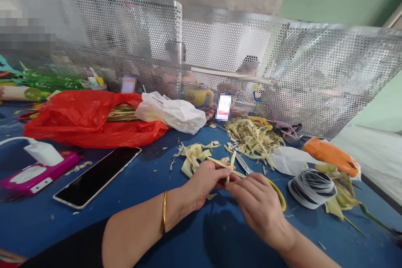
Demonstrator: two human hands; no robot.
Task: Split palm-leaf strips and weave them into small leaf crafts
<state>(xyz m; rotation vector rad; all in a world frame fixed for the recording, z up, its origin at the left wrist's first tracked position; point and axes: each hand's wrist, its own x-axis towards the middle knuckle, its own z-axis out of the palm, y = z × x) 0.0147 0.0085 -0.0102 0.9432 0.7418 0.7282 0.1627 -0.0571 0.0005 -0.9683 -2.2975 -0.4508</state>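
Pale yellow husk strips (pixel 233 161) cross each other between my hands, one roughly upright and one slanting. My left hand (pixel 210 179), with a gold bangle at the wrist, pinches them where they cross. From the right, my right hand (pixel 258 201) has its fingers closed on the lower part of the strips. Scissors (pixel 244 164) lie behind my right hand, a yellow handle (pixel 279 196) showing beside it. Loose husk pieces (pixel 192 157) lie just beyond my left hand. The fingertips partly hide the crossing.
On the blue table (pixel 150 184) are a dark phone (pixel 97 178), pink power strip (pixel 40 173), red bag (pixel 81 119), white bag (pixel 174 113), husk scrap pile (pixel 253 136), wire spool (pixel 312 188) and orange packet (pixel 331 155). Behind stands a perforated metal screen (pixel 216 44).
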